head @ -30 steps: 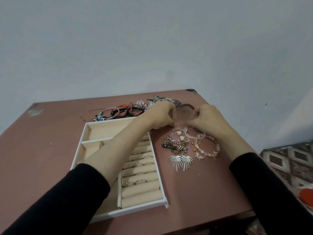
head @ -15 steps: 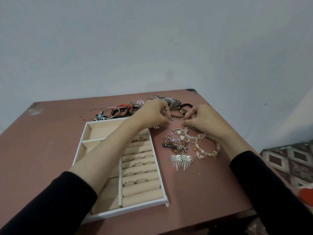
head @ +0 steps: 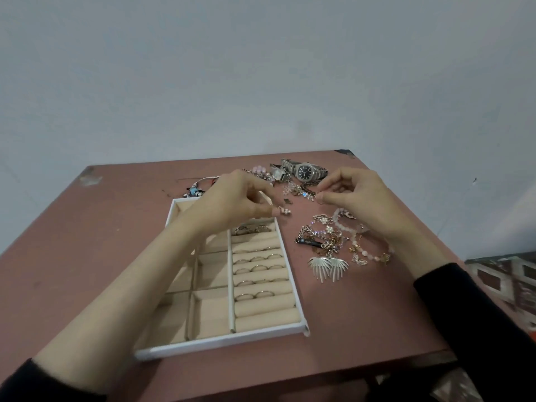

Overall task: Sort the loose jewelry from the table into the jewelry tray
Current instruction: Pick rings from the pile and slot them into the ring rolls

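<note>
The left hand [head: 232, 200] hovers over the far end of the jewelry tray [head: 220, 342], fingers curled in, thumb and forefinger pinched on a small pale beaded piece [head: 284, 210] that sticks out from its fingertips toward the right. The right hand [head: 358, 195] is raised above the surface [head: 87, 242], its thumb and forefinger closed on a small thin ring [head: 319, 198] held at the fingertips; the other fingers are loosely bent. The two hands are apart, with a small dark charm [head: 286, 201] lying on the surface between them.

Just beyond the right hand's fingertips lie a steel watch with a dark dial [head: 307, 171] and a smaller square-faced watch [head: 279, 174], with a short tangle of chain [head: 300, 190] beside them. Below the right wrist sits a heap of chains and bracelets [head: 324, 237], a pink beaded bracelet [head: 358, 242] and a pair of silver fan-shaped earrings [head: 328, 266]. Beyond the left hand, partly hidden by it, a bangle with blue beads [head: 195, 190] rests at the tray's far edge.

Under the left forearm, the tray's right column of padded rolls carries several rings [head: 258, 268] slotted in rows; the nearest rolls are bare. Its left compartments are beige-lined, and what lies beneath the arm cannot be seen. Both forearms end in black sleeves [head: 478, 329].
</note>
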The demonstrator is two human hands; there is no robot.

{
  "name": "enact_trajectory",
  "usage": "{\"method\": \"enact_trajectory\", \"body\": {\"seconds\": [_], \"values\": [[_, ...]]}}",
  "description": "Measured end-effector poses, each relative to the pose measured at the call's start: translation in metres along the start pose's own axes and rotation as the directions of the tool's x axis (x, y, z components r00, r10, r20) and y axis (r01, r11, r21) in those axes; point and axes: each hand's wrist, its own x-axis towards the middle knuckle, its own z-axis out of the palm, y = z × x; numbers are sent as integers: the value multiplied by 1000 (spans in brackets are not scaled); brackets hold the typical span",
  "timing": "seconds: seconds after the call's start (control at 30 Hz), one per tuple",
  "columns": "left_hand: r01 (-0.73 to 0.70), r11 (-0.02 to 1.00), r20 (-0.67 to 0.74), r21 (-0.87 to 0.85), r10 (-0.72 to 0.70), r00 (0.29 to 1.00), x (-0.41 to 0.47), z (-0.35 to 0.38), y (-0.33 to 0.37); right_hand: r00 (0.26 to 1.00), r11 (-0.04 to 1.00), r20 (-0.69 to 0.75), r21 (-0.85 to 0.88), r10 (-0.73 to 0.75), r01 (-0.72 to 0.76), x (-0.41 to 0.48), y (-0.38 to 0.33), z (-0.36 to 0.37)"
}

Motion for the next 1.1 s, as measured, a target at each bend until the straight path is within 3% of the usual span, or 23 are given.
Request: {"method": "enact_trajectory", "body": {"seconds": [0.13,0.23,0.33,0.43,0.53,0.7,1.1], "values": [[10,999,-66,-44,-13,998,-31,-3,-5,996,996,83,88,-31,24,-33,-21,16],[27,997,-102,-66,-33,994,-50,-3,-8,988,995,128,58,-84,77,-58,-25,31],[24,994,-140,-103,-39,989,-64,-1,-10,968,975,131,-35,-214,220,-79,-27,42],[18,996,-189,-84,-34,981,-70,2,-11,868,831,161,-249,-470,497,-88,-29,48],[-4,997,-225,-78,-14,974,-74,4,-11,790,719,201,-333,-579,611,-91,-25,49],[-14,992,-259,-125,-19,966,-77,6,-12,766,637,264,-433,-587,638,-98,-25,49],[-29,983,-251,-182,-18,968,-79,6,-15,815,760,357,-320,-456,565,-94,-27,41]]}}
